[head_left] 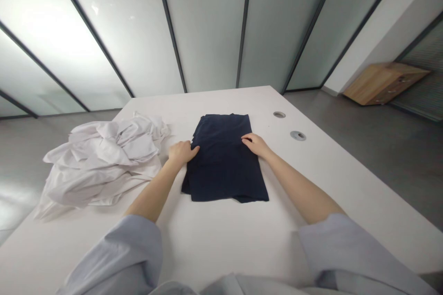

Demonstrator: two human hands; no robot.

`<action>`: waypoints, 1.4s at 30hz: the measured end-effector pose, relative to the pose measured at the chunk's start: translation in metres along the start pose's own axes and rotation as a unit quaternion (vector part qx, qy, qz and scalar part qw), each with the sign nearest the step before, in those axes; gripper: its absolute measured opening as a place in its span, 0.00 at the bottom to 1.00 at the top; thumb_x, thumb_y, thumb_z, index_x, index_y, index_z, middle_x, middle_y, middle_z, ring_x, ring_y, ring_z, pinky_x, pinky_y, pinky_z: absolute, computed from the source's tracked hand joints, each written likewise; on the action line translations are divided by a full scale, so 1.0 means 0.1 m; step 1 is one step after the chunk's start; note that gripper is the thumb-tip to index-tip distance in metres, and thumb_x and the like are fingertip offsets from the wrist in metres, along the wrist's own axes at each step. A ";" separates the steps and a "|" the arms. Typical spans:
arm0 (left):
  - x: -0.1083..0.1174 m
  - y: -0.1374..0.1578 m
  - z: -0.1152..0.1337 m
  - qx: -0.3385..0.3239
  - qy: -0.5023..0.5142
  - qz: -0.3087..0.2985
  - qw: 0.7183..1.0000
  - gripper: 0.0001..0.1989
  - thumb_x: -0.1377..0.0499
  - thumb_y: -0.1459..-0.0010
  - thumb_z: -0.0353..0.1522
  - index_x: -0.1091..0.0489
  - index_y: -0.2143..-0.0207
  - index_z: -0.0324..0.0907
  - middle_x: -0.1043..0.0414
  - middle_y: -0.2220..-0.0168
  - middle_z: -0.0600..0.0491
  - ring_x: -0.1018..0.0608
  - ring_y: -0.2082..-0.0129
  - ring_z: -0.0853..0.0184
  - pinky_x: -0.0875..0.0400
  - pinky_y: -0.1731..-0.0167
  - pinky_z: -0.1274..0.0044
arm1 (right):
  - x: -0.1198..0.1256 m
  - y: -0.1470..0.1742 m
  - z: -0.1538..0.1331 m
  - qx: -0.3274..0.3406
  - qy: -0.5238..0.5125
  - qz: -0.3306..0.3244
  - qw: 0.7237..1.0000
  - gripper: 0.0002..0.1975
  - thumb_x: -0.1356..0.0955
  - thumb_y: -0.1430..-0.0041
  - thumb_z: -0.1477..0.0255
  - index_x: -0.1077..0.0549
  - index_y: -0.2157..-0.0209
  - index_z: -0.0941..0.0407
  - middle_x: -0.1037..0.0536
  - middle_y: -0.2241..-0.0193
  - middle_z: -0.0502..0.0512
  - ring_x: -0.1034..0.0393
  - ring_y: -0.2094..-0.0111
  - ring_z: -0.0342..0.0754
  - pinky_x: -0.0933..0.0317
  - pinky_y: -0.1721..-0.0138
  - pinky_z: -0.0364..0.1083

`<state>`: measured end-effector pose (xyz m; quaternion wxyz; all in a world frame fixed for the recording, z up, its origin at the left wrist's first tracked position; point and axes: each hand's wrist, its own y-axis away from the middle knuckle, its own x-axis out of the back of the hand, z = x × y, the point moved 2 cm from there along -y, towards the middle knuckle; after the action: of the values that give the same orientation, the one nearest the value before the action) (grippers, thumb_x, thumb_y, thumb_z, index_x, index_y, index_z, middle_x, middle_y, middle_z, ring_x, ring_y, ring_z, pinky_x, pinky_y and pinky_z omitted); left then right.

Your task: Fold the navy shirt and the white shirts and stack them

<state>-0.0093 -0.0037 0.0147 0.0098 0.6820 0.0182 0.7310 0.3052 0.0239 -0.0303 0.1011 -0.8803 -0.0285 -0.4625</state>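
A folded navy cloth (223,161) lies flat in the middle of the table, several layers thick, with uneven layers at its left side and near corners. What garment it is, if any, I cannot tell. My left hand (182,151) grips its left edge, thumb on top and the other fingers curled, partly hidden. At the right edge, my right hand (256,144) is closed in a pinch, thumb and fingertips on the cloth.
Crumpled white cloth (107,161) is heaped at the left of the white table (221,239). Two round cable holes, one open (279,114) and one capped (298,135), sit at the right. Frosted glass panels (207,23) stand behind; a wooden cabinet (384,83) is far right.
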 end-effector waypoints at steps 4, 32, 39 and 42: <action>-0.12 -0.25 -0.03 0.073 0.081 0.019 0.994 0.33 0.52 0.42 0.55 0.26 0.54 0.38 0.25 0.55 0.36 0.24 0.53 0.47 0.30 0.57 0.63 | 0.06 0.05 0.07 -0.112 0.109 0.088 0.984 0.16 0.38 0.39 0.69 0.22 0.56 0.54 0.23 0.55 0.58 0.30 0.52 0.55 0.40 0.49 0.53; -0.44 -0.34 0.08 0.044 0.659 -0.088 0.745 0.54 0.39 0.45 0.32 0.79 0.32 0.48 0.28 0.46 0.45 0.20 0.56 0.61 0.24 0.57 0.66 | -0.01 0.11 0.15 -0.197 -0.037 0.070 0.977 0.21 0.37 0.42 0.65 0.33 0.48 0.56 0.21 0.60 0.59 0.27 0.58 0.55 0.35 0.56 0.51; -0.39 -0.33 -0.01 -0.012 0.655 -0.096 0.749 0.31 0.39 0.48 0.30 0.36 0.40 0.44 0.24 0.52 0.48 0.21 0.56 0.61 0.25 0.54 0.68 | 0.00 0.10 0.14 -0.059 -0.187 0.062 0.979 0.17 0.38 0.43 0.71 0.24 0.55 0.55 0.23 0.50 0.56 0.31 0.47 0.51 0.41 0.44 0.51; -0.38 -0.32 -0.05 0.013 0.671 -0.105 0.734 0.28 0.38 0.50 0.31 0.31 0.44 0.41 0.21 0.58 0.47 0.19 0.61 0.61 0.24 0.57 0.66 | 0.00 0.10 0.16 -0.072 -0.237 0.064 0.967 0.18 0.38 0.41 0.69 0.24 0.52 0.55 0.23 0.49 0.56 0.31 0.47 0.51 0.41 0.44 0.52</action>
<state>-0.0120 0.0272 -0.0252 0.0633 0.0077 0.1010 0.9928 0.3196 0.0176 -0.0404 0.0573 -0.9697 0.0378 -0.2345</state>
